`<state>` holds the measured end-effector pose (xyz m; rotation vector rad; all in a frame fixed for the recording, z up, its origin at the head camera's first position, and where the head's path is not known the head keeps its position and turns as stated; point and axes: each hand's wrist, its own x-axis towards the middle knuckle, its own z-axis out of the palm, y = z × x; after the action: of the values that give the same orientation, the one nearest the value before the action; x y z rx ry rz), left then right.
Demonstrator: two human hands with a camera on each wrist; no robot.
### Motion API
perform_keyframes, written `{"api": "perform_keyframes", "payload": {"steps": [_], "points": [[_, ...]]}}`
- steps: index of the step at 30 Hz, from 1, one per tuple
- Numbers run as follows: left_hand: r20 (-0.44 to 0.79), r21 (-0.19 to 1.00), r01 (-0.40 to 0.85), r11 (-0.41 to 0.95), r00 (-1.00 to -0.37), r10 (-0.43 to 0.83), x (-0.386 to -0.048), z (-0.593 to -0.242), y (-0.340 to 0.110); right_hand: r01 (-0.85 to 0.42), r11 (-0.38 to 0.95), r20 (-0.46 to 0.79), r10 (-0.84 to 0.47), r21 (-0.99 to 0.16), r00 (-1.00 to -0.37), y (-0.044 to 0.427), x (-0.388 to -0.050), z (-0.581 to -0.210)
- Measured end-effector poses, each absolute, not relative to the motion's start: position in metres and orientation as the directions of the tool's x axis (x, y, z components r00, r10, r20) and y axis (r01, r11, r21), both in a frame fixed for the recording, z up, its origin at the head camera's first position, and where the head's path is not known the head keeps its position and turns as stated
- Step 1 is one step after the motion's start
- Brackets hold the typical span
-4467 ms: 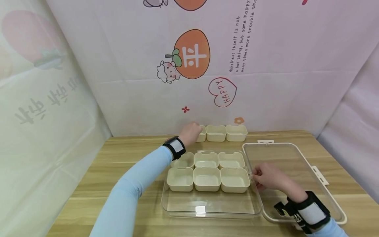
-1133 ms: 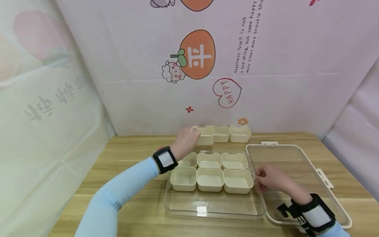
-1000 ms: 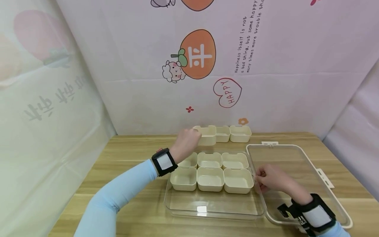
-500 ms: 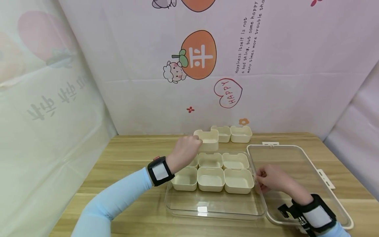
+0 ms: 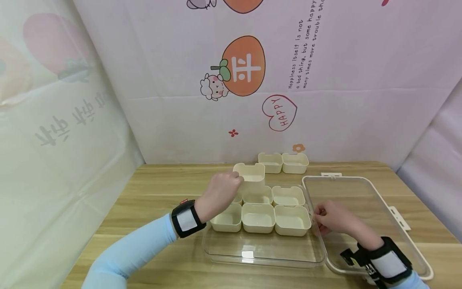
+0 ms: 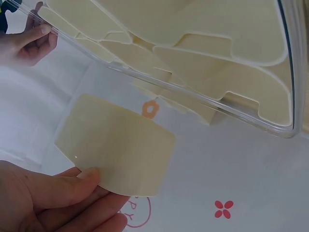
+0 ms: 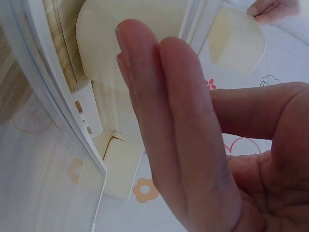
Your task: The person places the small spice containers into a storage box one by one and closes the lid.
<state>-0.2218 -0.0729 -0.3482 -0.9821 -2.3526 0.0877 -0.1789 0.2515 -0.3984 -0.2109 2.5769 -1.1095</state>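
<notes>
In the head view my left hand (image 5: pixel 220 194) holds a small cream plastic bin (image 5: pixel 250 174) by its left side, raised above the back of a clear plastic box (image 5: pixel 267 257). The left wrist view shows thumb and fingers pinching the wall of the lifted bin (image 6: pixel 118 145). Inside the clear box stand two rows of matching cream bins (image 5: pixel 258 218); my left hand partly hides the left ones. My right hand (image 5: pixel 333 218) pinches the right rim of the box, thumb against fingers. Its nearer fingers (image 7: pixel 186 121) cover much of the right wrist view.
Two more cream bins (image 5: pixel 282 163) stand side by side at the table's back edge, before a printed cloth (image 5: pixel 173 132). A clear lid (image 5: pixel 364 208) with a white frame and clips lies right of the box, under the right forearm. The wooden table (image 5: pixel 144 208) extends to the left.
My left hand has taken the leftmost bin out of the back row and brought it forward over the box's back bins. The right hand stays at the box's right rim.
</notes>
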Motion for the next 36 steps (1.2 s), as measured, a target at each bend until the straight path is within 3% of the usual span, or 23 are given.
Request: {"api": "perform_keyframes", "payload": {"steps": [16, 30, 36], "points": [[0.552, -0.250, 0.665, 0.704, -0.499, 0.668, -0.198, -0.359, -0.092, -0.003, 0.674, -0.240, -0.267, -0.739, -0.933, 0.251, -0.179, -0.397], [0.624, -0.272, 0.703, 0.657, -0.390, 0.676, -0.177, -0.367, -0.106, -0.011, 0.679, -0.229, -0.263, -0.734, -0.937, 0.252, -0.178, -0.397], [0.606, -0.230, 0.731, 0.642, -0.409, 0.682, -0.166, -0.371, -0.114, -0.019, 0.663, -0.223, -0.278, -0.748, -0.934, 0.252, -0.178, -0.398]]}}
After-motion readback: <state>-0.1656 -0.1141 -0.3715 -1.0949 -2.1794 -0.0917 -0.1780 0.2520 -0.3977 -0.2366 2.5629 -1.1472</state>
